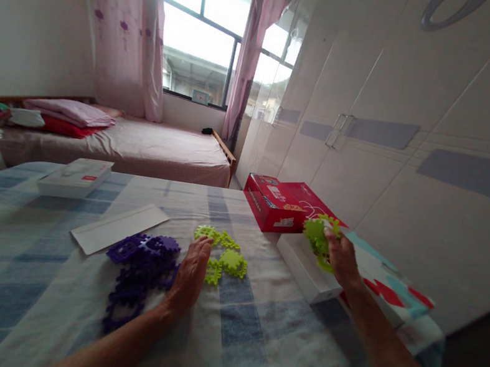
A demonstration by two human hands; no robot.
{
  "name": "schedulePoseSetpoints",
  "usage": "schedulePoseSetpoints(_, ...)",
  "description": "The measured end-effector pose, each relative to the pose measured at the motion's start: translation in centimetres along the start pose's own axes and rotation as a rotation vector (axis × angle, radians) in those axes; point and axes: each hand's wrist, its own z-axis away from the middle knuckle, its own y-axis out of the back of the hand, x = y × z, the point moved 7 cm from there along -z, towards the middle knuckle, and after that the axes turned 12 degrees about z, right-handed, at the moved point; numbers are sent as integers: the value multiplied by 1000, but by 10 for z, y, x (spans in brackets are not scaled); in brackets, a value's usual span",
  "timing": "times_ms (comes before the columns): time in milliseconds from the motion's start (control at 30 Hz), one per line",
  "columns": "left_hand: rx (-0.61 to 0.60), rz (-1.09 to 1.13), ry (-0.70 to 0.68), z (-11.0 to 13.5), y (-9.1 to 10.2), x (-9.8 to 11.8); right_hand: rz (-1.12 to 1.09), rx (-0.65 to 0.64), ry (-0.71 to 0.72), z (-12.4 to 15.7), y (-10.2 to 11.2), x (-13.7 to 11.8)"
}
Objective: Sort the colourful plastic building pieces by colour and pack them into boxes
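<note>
My right hand (343, 256) grips a few yellow-green toothed plastic pieces (318, 236) and holds them over an open white box (301, 268). On the table, my left hand (192, 269) rests edge-down with its fingers stretched forward and close together. It lies between a heap of purple toothed pieces (139, 272) on its left and several loose yellow-green pieces (233, 262) on its right. The far fingertips touch or cover part of a yellow-green piece; I cannot tell which.
A red box (265, 203) stands behind the white box. A flat white panel (118, 227) lies behind the purple heap, and a white box (75, 176) sits at the far left. The striped tablecloth (16, 270) covers the table. Beyond are a bed (161, 146) and wardrobe doors (384, 94).
</note>
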Motion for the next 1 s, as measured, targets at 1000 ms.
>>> schedulePoseSetpoints(1000,-6,3,-19,3,-1,4,527,-150,490,76,-17,-29)
